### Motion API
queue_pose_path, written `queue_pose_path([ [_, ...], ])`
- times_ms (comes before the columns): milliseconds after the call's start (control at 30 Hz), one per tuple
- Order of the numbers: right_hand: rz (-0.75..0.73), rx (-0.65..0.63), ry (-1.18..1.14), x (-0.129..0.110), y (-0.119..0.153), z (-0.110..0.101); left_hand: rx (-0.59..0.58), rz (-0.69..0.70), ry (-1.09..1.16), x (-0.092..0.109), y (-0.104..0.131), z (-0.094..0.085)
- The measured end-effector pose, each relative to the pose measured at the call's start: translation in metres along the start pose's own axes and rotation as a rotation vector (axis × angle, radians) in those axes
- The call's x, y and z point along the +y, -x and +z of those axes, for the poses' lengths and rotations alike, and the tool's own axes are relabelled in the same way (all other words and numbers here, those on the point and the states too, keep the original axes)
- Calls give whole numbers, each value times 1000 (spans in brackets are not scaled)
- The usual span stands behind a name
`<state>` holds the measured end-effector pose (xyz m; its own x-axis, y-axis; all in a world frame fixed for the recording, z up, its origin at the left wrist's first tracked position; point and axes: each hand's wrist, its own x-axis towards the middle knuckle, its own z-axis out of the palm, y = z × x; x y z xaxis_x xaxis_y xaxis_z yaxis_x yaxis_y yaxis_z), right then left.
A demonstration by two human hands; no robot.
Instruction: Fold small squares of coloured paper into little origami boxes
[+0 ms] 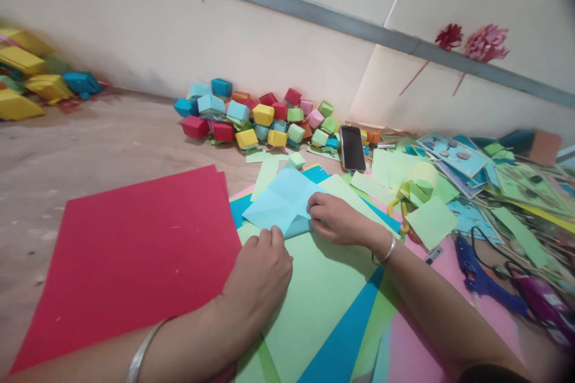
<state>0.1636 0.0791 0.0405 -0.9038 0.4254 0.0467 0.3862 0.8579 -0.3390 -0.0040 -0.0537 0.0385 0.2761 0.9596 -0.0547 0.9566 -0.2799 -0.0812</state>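
Probably mid-fold, our right hand [335, 219] pinches light-blue paper [284, 192], our curled left hand's [263, 266] grip unclear; creasing needs aligned edges.

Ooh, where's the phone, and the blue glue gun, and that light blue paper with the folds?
Phone [353, 148]: head view, on its dark screen.
Blue glue gun [487, 291]: head view, on its body.
Light blue paper [285, 190]: head view, near its middle.
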Motion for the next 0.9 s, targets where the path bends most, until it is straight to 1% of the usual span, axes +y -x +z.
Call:
queue_pose_path([
  [100, 54, 31, 2, 0, -3, 7, -38, 0, 36, -7, -5, -5],
  [167, 67, 27, -22, -1, -4, 5, -56, 20, 63, -15, -10, -9],
  [267, 31, -39, -124, 1, -1, -9, -26, 11, 81, -26, -19, -10],
  [333, -28, -107, -201, 5, 4, -19, -4, -14, 107, -30, -23, -8],
  [433, -96, -178, -240, 8, 9, -26, 23, -37, 181, -35, -26, -6],
  [567, -30, -166, -115, 2, 7, -18, 16, -57, 207, -39, -25, -12],
  [667, 10, -130, -63, -4, 3, -11, 1, -19, 192, -38, -19, -16],
  [733, 24, -92, -88, -4, 1, -9, -10, 30, 179, -35, -13, -13],
  [800, 47, -61, -126, -3, 0, -8, -9, 67, 181, -31, -6, -5],
  [900, 110, -34, -125, -2, -2, -6, 69, 75, 257, -29, -1, 10],
])
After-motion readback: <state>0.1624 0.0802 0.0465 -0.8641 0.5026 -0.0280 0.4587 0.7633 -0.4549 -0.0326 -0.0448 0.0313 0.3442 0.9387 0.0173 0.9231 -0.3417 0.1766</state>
